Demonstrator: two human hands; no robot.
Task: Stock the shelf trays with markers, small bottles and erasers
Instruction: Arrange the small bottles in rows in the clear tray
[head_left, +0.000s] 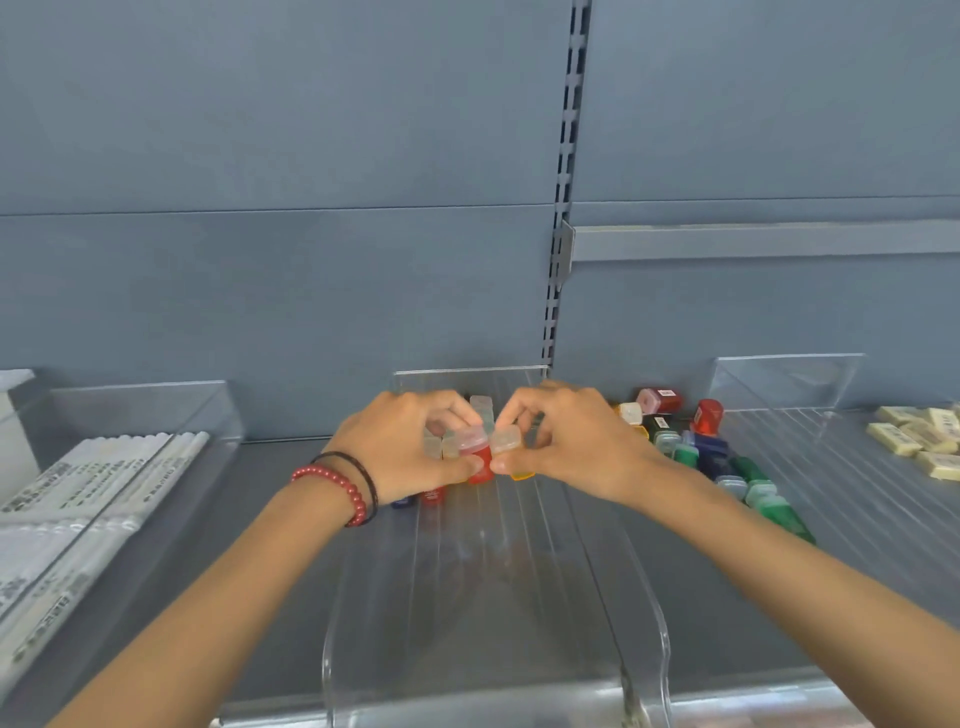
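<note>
A clear plastic tray (467, 597) sits in the middle of the shelf. At its far end stand several small bottles with pale caps. My left hand (405, 441) pinches a red bottle (480, 457) there. Beside it my right hand (566, 447) pinches an orange bottle (511, 449). The two bottles touch side by side. More bottles behind my fingers are partly hidden. A loose pile of small bottles (701, 447) in red, blue and green lies on the shelf to the right of the tray.
A clear tray at left (156, 415) holds white markers (78, 514). A clear tray at right (831, 467) holds cream erasers (919, 436). A grey back panel with a slotted upright (563, 208) rises behind.
</note>
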